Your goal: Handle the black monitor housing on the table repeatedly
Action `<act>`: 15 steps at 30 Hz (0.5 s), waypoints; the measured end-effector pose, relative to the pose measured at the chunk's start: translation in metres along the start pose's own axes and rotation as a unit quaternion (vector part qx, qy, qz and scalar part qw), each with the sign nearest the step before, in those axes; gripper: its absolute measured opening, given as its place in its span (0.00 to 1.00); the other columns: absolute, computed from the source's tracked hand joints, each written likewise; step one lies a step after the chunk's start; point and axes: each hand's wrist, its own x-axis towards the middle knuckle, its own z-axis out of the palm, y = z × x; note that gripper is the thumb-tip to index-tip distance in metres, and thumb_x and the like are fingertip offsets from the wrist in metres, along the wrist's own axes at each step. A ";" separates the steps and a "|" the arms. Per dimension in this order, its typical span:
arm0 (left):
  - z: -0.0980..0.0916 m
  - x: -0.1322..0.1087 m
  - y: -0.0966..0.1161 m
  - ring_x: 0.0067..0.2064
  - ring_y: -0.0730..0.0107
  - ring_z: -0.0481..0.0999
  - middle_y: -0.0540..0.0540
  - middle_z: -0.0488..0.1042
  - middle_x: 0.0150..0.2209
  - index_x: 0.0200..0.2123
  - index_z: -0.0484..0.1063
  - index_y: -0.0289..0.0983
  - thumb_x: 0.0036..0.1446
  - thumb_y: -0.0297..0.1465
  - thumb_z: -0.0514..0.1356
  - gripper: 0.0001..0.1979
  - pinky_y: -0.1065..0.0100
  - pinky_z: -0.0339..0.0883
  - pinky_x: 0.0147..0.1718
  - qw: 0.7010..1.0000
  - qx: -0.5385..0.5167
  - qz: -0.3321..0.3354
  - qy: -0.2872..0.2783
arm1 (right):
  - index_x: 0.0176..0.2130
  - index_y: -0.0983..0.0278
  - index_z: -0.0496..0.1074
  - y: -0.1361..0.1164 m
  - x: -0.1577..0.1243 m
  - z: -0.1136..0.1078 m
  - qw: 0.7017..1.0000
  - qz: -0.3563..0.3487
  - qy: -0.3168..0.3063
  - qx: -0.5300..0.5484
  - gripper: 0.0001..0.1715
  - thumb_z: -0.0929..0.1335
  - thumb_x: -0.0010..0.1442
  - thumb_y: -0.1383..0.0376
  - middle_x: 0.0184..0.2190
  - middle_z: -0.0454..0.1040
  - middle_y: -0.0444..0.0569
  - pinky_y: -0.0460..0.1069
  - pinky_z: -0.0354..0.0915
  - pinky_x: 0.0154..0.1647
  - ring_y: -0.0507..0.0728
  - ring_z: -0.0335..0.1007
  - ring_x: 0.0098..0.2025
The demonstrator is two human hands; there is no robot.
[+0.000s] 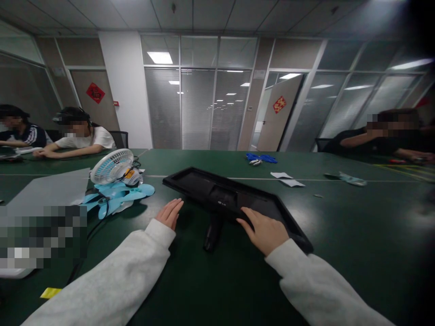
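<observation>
A black LG monitor (193, 184) lies slanted on the green table, its back facing up. From its near edge a short black stand neck (213, 233) sticks out toward me. My left hand (170, 213) hovers beside the near left edge with fingers stretched out and close together, holding nothing. Resting against the monitor's near edge, right of the neck, is my right hand (265, 230); its fingers lie over the back and the thumb is spread apart, without a grip. The screen side is hidden underneath.
On the left are a white fan (113, 166), light-blue fan blades (125, 194) and a grey panel (54, 188). Farther back lie blue gloves (261, 158), white papers (288, 179) and a pale-blue item (352, 179). Several people sit around the table (367, 253).
</observation>
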 end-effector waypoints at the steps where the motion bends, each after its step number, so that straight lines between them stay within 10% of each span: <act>1: 0.008 -0.005 -0.005 0.55 0.62 0.67 0.40 0.69 0.53 0.55 0.64 0.36 0.63 0.23 0.45 0.19 0.58 0.65 0.53 0.999 -0.019 -0.026 -0.034 | 0.53 0.61 0.66 0.004 0.002 0.001 1.000 0.024 -0.002 -0.012 0.28 0.53 0.65 0.51 0.44 0.74 0.56 0.54 0.69 0.33 0.61 0.74 0.38; 5: 0.031 -0.021 -0.021 0.36 0.66 0.77 0.44 0.76 0.35 0.41 0.73 0.36 0.60 0.21 0.46 0.17 0.65 0.74 0.37 0.991 -0.043 -0.073 -0.101 | 0.51 0.60 0.68 0.032 0.007 0.009 0.989 0.132 -0.028 -0.054 0.29 0.52 0.64 0.49 0.37 0.75 0.57 0.57 0.65 0.28 0.64 0.73 0.30; 15: 0.047 -0.028 -0.030 0.38 0.65 0.76 0.45 0.76 0.37 0.40 0.74 0.37 0.57 0.20 0.48 0.16 0.64 0.71 0.41 0.983 -0.067 -0.098 -0.143 | 0.49 0.69 0.69 0.123 -0.001 0.025 0.936 0.343 -0.054 -0.065 0.40 0.48 0.62 0.45 0.35 0.70 0.70 0.61 0.60 0.27 0.73 0.71 0.34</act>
